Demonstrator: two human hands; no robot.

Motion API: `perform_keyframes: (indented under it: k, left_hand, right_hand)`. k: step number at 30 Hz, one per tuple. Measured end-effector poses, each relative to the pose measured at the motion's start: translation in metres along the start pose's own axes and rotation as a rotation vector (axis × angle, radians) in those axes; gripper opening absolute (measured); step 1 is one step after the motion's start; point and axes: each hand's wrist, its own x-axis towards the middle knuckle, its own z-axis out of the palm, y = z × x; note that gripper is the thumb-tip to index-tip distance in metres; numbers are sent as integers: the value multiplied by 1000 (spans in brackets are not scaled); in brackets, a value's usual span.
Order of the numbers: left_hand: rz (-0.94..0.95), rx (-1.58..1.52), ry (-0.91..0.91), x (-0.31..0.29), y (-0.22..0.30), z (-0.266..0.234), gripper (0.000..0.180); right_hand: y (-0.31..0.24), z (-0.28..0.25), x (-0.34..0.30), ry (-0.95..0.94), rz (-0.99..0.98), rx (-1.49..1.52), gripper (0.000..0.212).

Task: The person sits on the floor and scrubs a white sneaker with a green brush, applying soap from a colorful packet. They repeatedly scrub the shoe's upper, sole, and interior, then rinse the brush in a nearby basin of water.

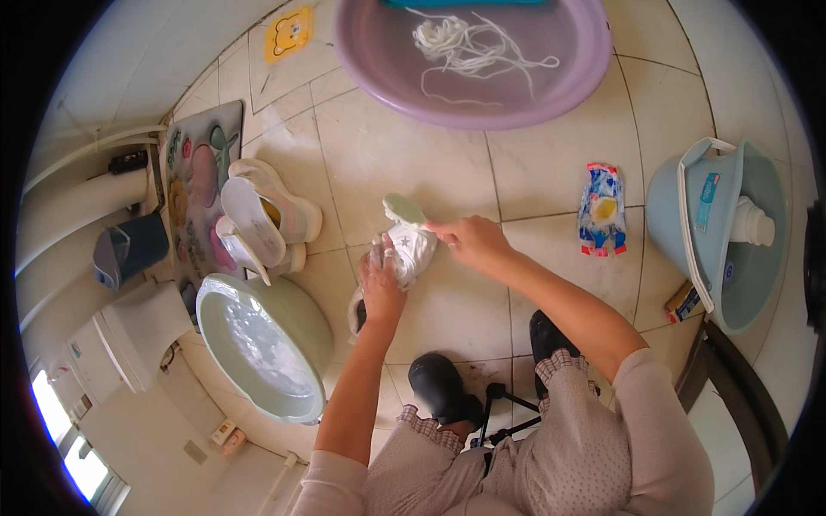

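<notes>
A white shoe point(416, 251) with a grey star on its side is low over the tiled floor in front of me. My left hand point(385, 279) grips it, with suds on the fingers. The fingers of my right hand point(473, 242) are closed round the handle of a pale green brush point(402, 209). Its head is at the upper end of the shoe; whether the bristles touch is hidden. Beside my left wrist shows a pale-rimmed dark opening point(358, 311), mostly behind the arm; I cannot tell if it belongs to the same shoe.
A green basin point(317, 331) of sudsy water stands at left, near stacked white shoes point(297, 215) on a patterned mat point(191, 146). A purple basin point(361, 64) with white laces point(465, 47) lies ahead. To the right are a blue packet point(602, 211) and a grey-blue bucket point(675, 206).
</notes>
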Motion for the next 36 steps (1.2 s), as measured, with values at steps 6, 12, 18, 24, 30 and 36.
perform_keyframes:
  k: [6,12,18,24,30,36]
  left_hand:
    - [-19,33,-11,-4,5,-6,90]
    - [-8,3,-4,2,3,-3,89]
    - [-29,15,-37,-4,5,-6,95]
    - [-30,38,-27,0,5,-3,96]
    - [-26,-24,22,1,4,-6,90]
    - [-51,-6,-35,0,10,-6,89]
  right_hand:
    - [20,5,-63,55,35,69,46]
    - [5,3,-13,-4,27,-17,52]
    - [33,17,-71,62,38,116,44]
    - [12,9,-17,81,-27,10,44]
    - [15,0,-59,56,-9,-14,44]
    - [5,13,-14,33,0,-97,43]
